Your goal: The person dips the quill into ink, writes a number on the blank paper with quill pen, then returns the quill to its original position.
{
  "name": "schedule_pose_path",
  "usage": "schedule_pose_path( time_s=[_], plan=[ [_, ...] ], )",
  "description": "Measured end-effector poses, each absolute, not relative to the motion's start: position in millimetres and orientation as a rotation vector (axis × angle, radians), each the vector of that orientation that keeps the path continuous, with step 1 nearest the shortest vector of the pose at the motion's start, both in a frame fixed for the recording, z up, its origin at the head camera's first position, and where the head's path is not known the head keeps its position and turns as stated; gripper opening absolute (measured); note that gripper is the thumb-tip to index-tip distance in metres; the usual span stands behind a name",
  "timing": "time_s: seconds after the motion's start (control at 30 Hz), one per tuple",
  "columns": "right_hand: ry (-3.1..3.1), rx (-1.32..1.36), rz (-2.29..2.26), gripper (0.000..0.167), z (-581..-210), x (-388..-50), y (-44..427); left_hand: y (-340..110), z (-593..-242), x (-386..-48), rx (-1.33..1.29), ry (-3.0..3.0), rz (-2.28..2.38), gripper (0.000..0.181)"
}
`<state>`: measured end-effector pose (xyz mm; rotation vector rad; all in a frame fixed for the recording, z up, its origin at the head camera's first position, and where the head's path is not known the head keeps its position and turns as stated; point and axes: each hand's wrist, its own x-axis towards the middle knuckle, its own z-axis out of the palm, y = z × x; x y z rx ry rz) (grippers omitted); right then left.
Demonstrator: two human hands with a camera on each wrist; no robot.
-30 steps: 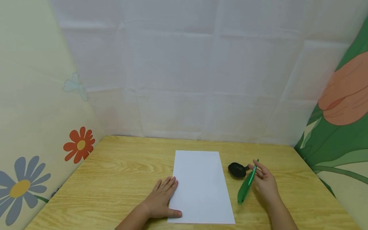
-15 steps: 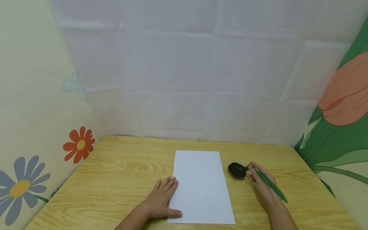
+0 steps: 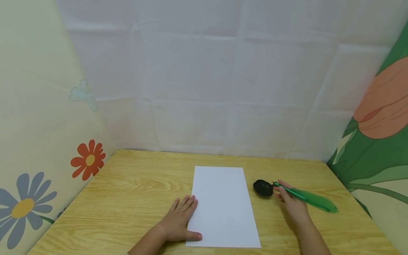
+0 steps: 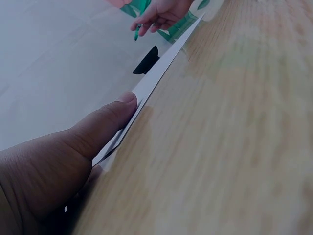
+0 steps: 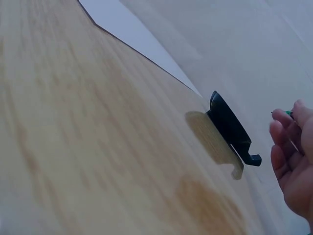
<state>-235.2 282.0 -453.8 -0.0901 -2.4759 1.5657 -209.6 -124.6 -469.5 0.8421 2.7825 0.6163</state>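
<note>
My left hand (image 3: 179,220) lies flat with spread fingers on the left edge of a white sheet of paper (image 3: 223,205); its thumb (image 4: 110,115) presses the lower edge in the left wrist view. Between thumb and fingers, my right hand (image 3: 294,205) pinches a slim green quill pen (image 3: 315,200), whose broad feather-like end points right. The pen's thin tip (image 5: 289,113) faces left, mostly hidden by fingers in the right wrist view. Just left of that hand sits a small black dish (image 3: 263,188) with a short hooked handle (image 5: 253,159); hand and pen are apart from it.
The wood-grain table (image 3: 143,184) ends at a creased white cloth backdrop (image 3: 191,88). Flower-printed panels stand at the left (image 3: 32,134) and right (image 3: 379,141). The dish stands between the paper and my right hand.
In my right hand the quill pen has swung round: its broad end pointed down toward me and now points right, its tip left. My left hand, paper and dish have stayed put.
</note>
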Motion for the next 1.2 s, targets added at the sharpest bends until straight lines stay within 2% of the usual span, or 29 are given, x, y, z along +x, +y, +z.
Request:
schedule_pose_path(
  time_s=[0.1, 0.43, 0.93, 1.2],
  plan=[
    [-2.46, -0.121, 1.521, 0.048, -454.6, -235.7, 281.9, -124.5, -470.0, -209.7, 0.836, 2.78, 0.611, 0.113],
    [-2.494, -0.203, 1.591, 0.053, -451.9, -235.2, 282.7, -123.0, -464.7, -208.8, 0.83, 2.784, 0.574, 0.111],
    [-2.474, -0.22, 1.717, 0.043, -454.8, -240.0, 274.9, -123.5, -467.5, -208.8, 0.814, 2.78, 0.589, 0.113],
    [-2.582, -0.207, 1.661, 0.047, -462.2, -246.6, 276.2, -123.9, -474.8, -210.5, 0.806, 2.786, 0.619, 0.115]
  ],
)
